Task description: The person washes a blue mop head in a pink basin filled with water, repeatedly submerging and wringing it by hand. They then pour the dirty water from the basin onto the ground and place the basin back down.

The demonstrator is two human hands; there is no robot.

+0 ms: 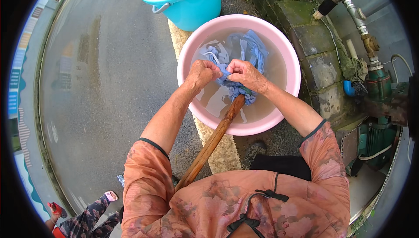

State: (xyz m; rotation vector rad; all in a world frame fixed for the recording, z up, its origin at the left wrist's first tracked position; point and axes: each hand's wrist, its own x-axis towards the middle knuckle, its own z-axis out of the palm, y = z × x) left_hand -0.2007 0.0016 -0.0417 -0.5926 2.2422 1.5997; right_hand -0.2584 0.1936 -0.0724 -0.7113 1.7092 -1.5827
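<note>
A round pink basin (184, 68) of cloudy water stands on the ground before me. My left hand (204, 74) and my right hand (247, 76) meet above the water, fingertips pinching a twisted blue cloth strip (224, 70) between them. Just below, bunched blue cloth (240, 91) is gathered at the end of a wooden pole (214, 138), like a mop head. The pole slants over the basin's near rim towards my left side; its other end is hidden by my clothing. More wet blue cloth (257, 50) trails in the water past my hands.
Beyond the basin stands a turquoise plastic bucket (199, 10) with a grey handle. To the right run a mossy stone kerb (322, 69), metal pipes (355, 14) and a green motor pump (376, 146). Another person's legs (88, 218) show at lower left. A pale painted stripe (221, 154) crosses the asphalt.
</note>
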